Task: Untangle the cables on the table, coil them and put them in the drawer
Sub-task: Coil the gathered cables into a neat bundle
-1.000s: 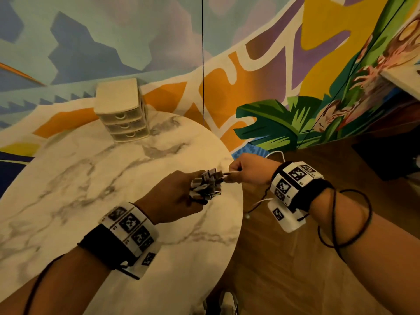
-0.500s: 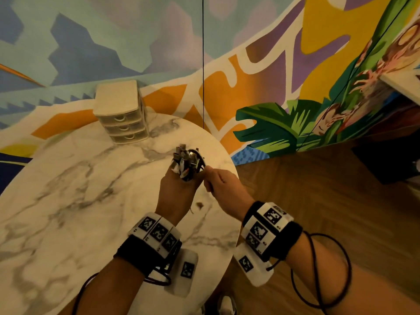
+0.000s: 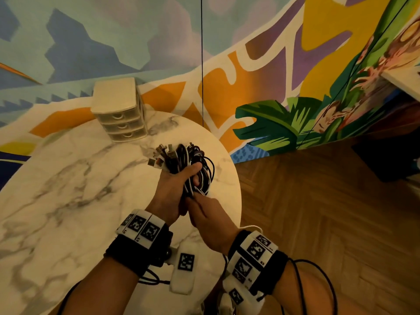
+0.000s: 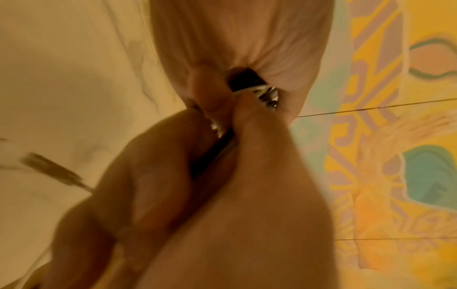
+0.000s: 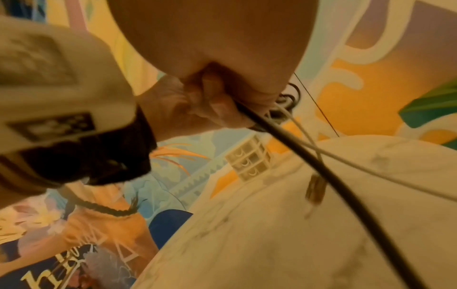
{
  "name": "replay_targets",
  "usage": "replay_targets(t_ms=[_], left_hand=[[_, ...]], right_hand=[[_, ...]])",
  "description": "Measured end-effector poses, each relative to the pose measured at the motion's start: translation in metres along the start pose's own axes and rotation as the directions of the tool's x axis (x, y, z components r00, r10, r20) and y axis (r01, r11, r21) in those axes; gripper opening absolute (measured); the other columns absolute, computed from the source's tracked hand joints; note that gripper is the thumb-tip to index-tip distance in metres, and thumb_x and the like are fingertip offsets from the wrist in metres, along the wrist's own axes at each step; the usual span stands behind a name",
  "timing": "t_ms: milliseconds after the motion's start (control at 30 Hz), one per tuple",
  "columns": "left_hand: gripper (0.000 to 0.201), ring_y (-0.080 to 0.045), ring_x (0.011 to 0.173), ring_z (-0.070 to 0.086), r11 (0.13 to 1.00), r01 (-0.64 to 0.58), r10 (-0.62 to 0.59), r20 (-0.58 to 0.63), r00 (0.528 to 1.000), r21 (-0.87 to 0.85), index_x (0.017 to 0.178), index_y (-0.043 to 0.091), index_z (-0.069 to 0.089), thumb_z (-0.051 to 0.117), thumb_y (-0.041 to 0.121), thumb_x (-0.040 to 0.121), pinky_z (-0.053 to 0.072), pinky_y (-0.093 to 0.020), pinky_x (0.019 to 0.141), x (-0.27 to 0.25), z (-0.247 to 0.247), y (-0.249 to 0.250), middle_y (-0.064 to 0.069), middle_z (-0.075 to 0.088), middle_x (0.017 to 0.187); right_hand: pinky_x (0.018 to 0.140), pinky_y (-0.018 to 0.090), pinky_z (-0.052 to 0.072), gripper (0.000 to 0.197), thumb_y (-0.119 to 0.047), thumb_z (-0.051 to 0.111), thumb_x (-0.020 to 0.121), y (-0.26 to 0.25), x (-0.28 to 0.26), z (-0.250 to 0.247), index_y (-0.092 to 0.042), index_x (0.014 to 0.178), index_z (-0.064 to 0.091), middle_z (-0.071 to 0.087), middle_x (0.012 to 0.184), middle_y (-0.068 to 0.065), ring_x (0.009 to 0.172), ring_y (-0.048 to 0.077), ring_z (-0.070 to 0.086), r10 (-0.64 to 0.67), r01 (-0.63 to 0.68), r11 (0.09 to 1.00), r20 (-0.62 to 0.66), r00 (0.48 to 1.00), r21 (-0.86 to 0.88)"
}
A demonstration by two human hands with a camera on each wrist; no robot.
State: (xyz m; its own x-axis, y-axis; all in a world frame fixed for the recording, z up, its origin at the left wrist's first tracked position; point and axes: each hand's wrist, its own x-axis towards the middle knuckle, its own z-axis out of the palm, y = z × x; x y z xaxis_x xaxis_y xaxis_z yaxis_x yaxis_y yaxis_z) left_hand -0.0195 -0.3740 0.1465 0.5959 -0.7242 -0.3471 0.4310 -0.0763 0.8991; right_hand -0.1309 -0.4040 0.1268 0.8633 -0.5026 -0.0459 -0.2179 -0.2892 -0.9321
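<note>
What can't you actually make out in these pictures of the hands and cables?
- How many cables are in the cable bundle: head view, strands overlap and the left hand covers the middle.
- The right hand grip: head view shows only its back; right wrist view is blurred.
- Contents of the drawer unit: all three drawers are closed.
- Left wrist view: blurred, skin fills the frame, only a sliver of cable shows.

Round marble table (image 3: 68, 189); small three-drawer unit (image 3: 118, 110) on far edge, drawers closed
</note>
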Motion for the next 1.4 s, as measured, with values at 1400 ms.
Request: replay_targets(t_ms=[1400], left_hand=[[0.045, -0.021, 0.079, 0.064, 0.194, -0.598, 0.425, 0.483, 0.766, 0.778, 0.112, 0.031, 0.043, 0.050, 0.045, 0.069, 0.054, -0.040, 0.064, -0.012, -0.064, -0.016, 0.006, 0.069, 0.092]], right_hand=[[0.051, 0.027, 0.023, 0.048, -0.035, 0.039, 0.100, -0.002, 0.043, -0.066, -0.019, 0.055, 0.036, 0.031, 0.050, 0.000, 0.043, 0.012, 0.024, 0.319, -0.306, 0.926, 0.025, 0.947, -0.221]])
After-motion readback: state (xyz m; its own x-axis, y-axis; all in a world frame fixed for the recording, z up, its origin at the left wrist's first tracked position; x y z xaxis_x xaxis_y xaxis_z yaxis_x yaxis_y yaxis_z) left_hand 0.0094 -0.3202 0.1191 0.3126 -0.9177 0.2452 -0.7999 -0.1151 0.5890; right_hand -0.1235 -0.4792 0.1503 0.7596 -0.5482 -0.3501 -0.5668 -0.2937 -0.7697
